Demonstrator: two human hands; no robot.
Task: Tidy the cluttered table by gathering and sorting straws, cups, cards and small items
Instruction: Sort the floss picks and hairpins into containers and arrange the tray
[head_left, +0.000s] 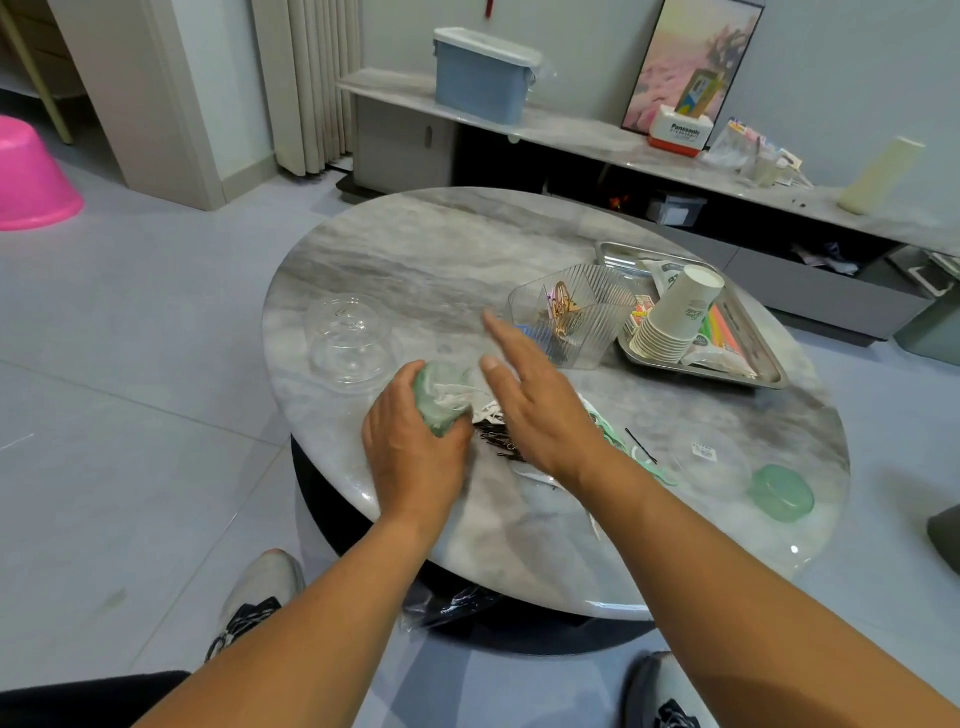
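At frame centre, your left hand (415, 441) grips a green tub (439, 400) of white floss picks; your right hand (535, 405) hovers flat, fingers straight, holding nothing. Beneath it, black hairpins (496, 441) and loose picks (623, 447) remain unsorted — work outstanding. Right of centre, the green lid (782, 492) lies apart. Farther right, paper cups (675, 319) and straws (719, 327) already sit in the metal tray (769, 358) — apparently done.

Glossy marble table (415, 249), shiny metal tray (769, 364), paper cups (675, 317)
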